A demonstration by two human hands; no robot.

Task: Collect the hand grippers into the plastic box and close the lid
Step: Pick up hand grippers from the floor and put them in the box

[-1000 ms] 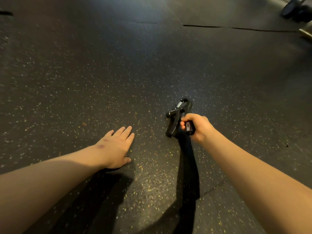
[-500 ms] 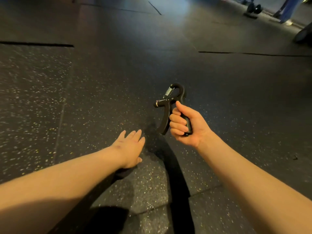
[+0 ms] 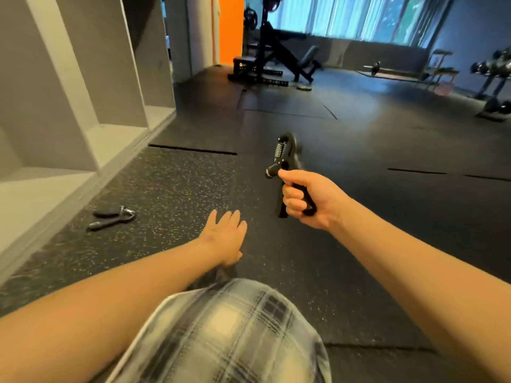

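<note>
My right hand (image 3: 309, 197) fingers (image 3: 293, 201) curled round one handle of a black hand gripper (image 3: 282, 156), spring end above them, my left hand (image 3: 225, 240) fingers straight, holding nothing, second hand gripper (image 3: 112, 217) on the floor (image 3: 359, 150) well left of them

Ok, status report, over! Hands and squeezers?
Left grip open, empty. Right grip holds black gripper. Second gripper on floor by shelf. No box in view.

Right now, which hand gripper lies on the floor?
The steel-loop gripper beside the shelf; the black spring gripper is held up off the floor in the right hand.
</note>
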